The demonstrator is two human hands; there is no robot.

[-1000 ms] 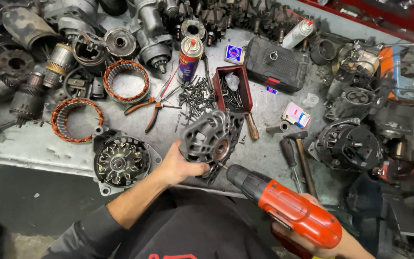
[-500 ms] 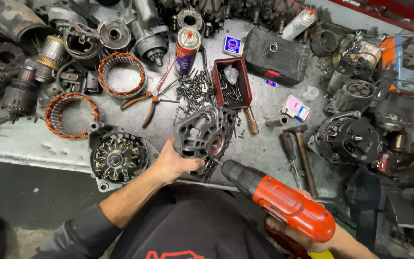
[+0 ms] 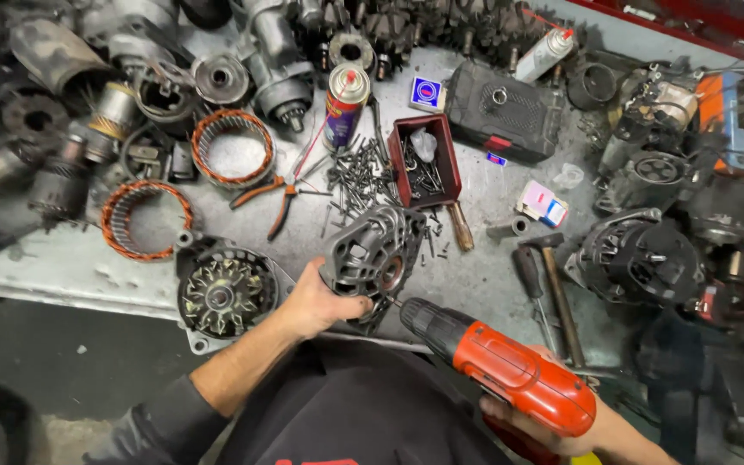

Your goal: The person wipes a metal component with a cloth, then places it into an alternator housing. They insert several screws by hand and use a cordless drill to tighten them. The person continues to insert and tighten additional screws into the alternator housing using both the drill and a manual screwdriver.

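Near the front edge of the cluttered metal surface (image 3: 62, 267), the left hand (image 3: 316, 301) grips a dark alternator housing (image 3: 374, 257), fingers curled around its lower rim, holding it tilted just above the surface. The right hand (image 3: 553, 426) is wrapped around the handle of an orange cordless drill (image 3: 497, 370), whose bit touches the housing. Loose screws (image 3: 359, 176) lie beside a red tray (image 3: 424, 162) just behind.

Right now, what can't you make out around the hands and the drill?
Head view only:
- Drill bit tip: hidden where it meets the alternator housing.
- Right hand: mostly behind the drill body, cut by the bottom edge.
- Left hand fingertips: tucked behind the housing rim.
- Red tray contents: too small to sort.
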